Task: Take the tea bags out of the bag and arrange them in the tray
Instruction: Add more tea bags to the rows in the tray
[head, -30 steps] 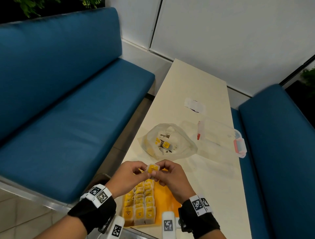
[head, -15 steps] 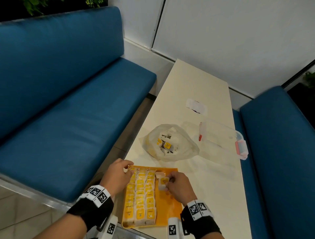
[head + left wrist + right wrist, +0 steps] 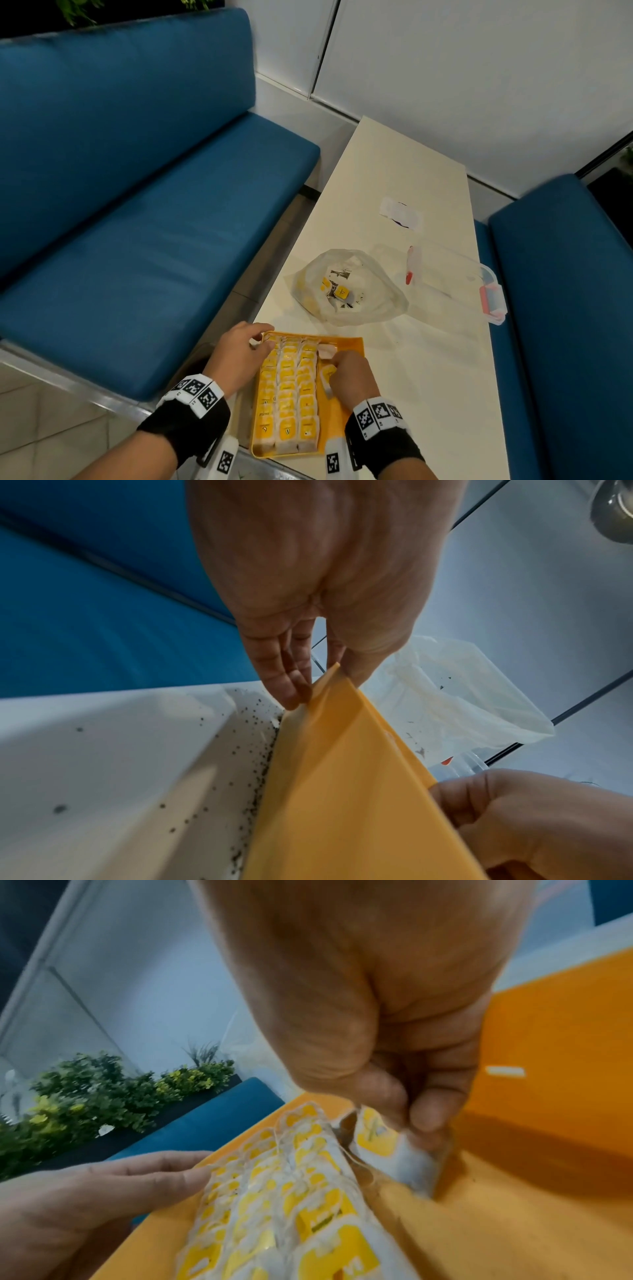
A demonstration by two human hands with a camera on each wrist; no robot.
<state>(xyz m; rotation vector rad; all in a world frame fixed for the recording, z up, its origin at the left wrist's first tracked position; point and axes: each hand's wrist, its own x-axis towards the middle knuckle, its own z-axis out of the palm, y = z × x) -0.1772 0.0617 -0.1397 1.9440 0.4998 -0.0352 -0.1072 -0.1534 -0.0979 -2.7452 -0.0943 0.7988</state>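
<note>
Pinching tea bag (image 3: 327,371) in right hand (image 3: 349,377) fingers, left hand (image 3: 239,349) fingers gripping tray (image 3: 346,425) corner

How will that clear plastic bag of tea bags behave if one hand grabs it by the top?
Probably floppy: the plastic bag lies crumpled and slumped on the table, holding no shape. Likely light, since only a few tea bags show inside it. Its mouth looks open, so a grab at one edge may tip the contents out.

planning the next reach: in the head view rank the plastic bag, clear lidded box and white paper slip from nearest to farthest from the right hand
1. plastic bag, just beyond the right hand, mid-table.
2. clear lidded box, far right edge.
3. white paper slip, farthest up the table.
</note>
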